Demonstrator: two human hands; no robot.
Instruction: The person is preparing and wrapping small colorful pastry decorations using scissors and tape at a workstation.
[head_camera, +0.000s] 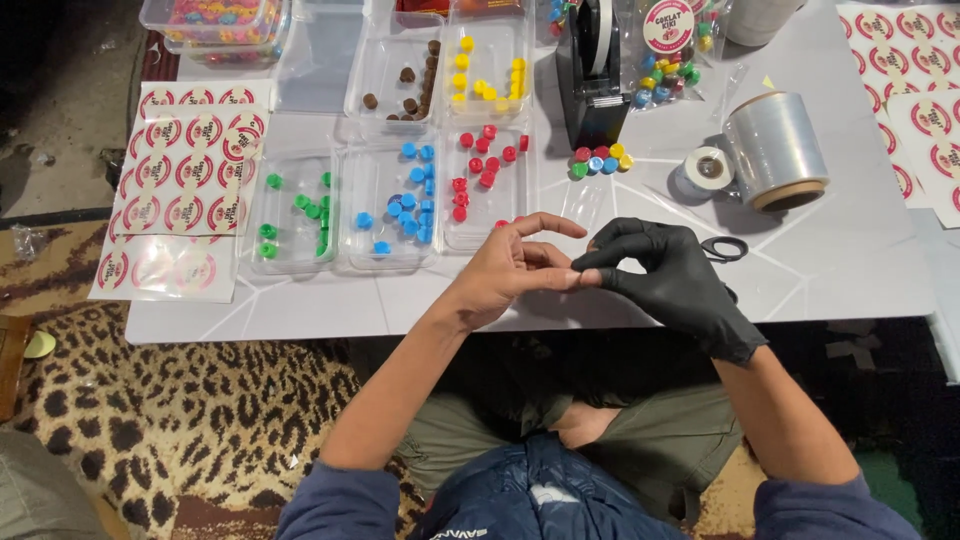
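**Two hands pinch at a small clear film piece over the near edge of the white table**

The low white table (860, 270) with faint crack-like lines carries everything; it sits on a leopard-print rug (200, 420). Along its left edge lie glossy sheets of round red-and-white stickers (185, 160). Toward the right edge lies a thick roll of clear plastic film on a cardboard core (775, 150), and behind the middle stands a heavy-looking black tape dispenser (592, 85).

Clear plastic trays fill the middle: one with green candy discs (293, 212), one with blue candy discs (390, 205), one with red candy discs (485, 185); behind them, brown chocolate discs (395, 75) and yellow candy discs (487, 70). A short row of mixed coloured discs (600, 160) lies loose beside the dispenser.

At the near edge, the bare left hand (505, 275) and the black-gloved right hand (670, 275) meet fingertip to fingertip, both curled in a pinch. What they grip is hard to make out; it looks like a small thin clear plastic piece (585, 278) held between them, just above the tabletop.

I judge it nearly weightless, limp and slippery, prone to cling and crease. It wants a light pinch at its edge or mouth, thumb against forefinger; the glove likely grips it better than bare skin.
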